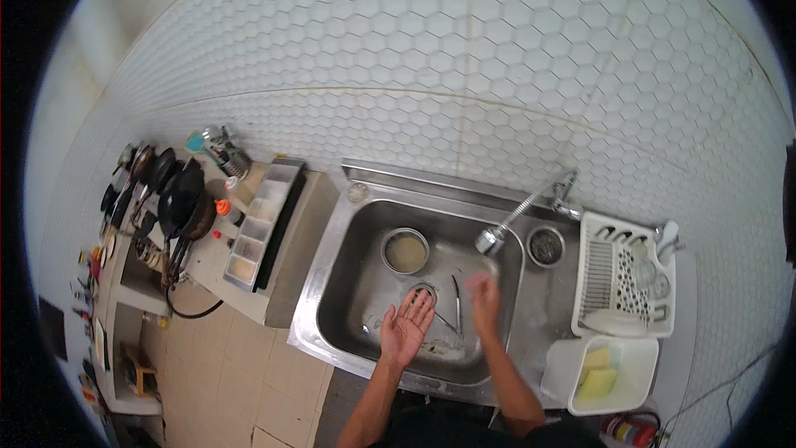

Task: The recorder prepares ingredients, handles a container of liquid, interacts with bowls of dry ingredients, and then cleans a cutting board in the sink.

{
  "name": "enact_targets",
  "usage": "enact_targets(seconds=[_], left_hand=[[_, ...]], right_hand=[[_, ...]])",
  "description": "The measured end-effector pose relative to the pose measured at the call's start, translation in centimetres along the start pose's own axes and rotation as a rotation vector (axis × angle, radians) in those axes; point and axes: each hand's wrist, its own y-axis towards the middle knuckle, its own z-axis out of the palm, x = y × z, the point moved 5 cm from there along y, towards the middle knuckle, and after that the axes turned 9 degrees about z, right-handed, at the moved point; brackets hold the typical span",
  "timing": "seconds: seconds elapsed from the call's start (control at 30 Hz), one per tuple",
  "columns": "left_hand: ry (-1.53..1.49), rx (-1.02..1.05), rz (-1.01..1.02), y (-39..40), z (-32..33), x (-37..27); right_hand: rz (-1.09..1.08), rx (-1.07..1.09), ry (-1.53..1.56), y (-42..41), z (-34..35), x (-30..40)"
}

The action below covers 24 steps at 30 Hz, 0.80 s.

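Observation:
My left hand [405, 331] is palm up over the stainless-steel sink basin [354, 274], fingers spread and holding nothing. To its right, my right hand [485, 302] is raised above the basin below the faucet's spray head [489, 240]. Motion blurs its fingers, so their position is unclear. Beyond my left hand, a round metal bowl [387, 261] of cloudy liquid stands on the basin floor. Between my hands lie thin metal utensils [458, 311], their kind unclear. The drain [425, 290] is partly hidden behind my left fingertips.
Right of the basin are a small bowl with a steel scourer [546, 246], a white dish rack [587, 274] and a white bin [559, 379] holding yellow sponges [598, 379]. A fire extinguisher [631, 429] stands lower right. Left are a condiment tray [264, 211] and black pans [181, 196].

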Motion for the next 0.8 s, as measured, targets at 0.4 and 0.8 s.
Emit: enact_targets(seconds=[0.4,0.8], left_hand=[[0.218,-0.145,0.632,-16.3,-5.1,-23.0],[0.301,-0.666,1.173,-43.9,-16.5,-52.5]], right_hand=[[0.125,0.793,0.105,-24.5,22.8,5.5],[0.215,1.270,0.059,-48.1,52.3,8.9]])
